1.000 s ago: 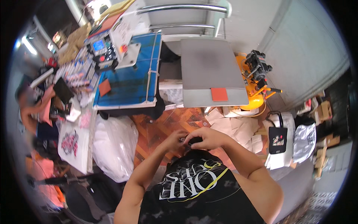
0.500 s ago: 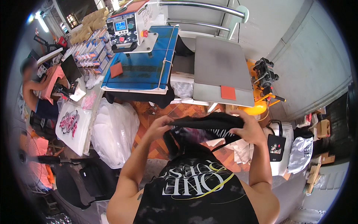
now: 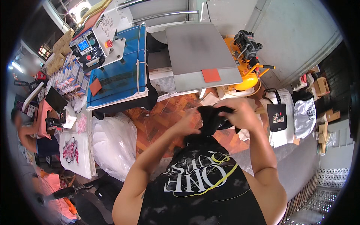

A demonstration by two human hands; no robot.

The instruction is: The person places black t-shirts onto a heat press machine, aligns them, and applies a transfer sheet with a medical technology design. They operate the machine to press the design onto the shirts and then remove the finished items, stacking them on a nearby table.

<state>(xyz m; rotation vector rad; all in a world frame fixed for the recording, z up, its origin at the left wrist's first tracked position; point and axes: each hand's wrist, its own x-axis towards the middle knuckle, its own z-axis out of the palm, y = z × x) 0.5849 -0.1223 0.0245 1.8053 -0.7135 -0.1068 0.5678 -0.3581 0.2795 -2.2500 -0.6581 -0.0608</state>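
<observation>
Two platens (image 3: pixel 202 41): blue and grey, side by side, presumably for alternate loading.
Black cloth (image 3: pixel 211 120): bunched above the floor (image 3: pixel 146 131), close to the body, likely for control.
Right hand (image 3: pixel 240 113): fingers pinching its looped edge.
Left hand (image 3: pixel 190 122): fingers pinching the opposite side, apparently steadying.

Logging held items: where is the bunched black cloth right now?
In the head view, the bunched black cloth is just right of centre, held between the left hand and the right hand, just above the black sleeveless top.
</observation>
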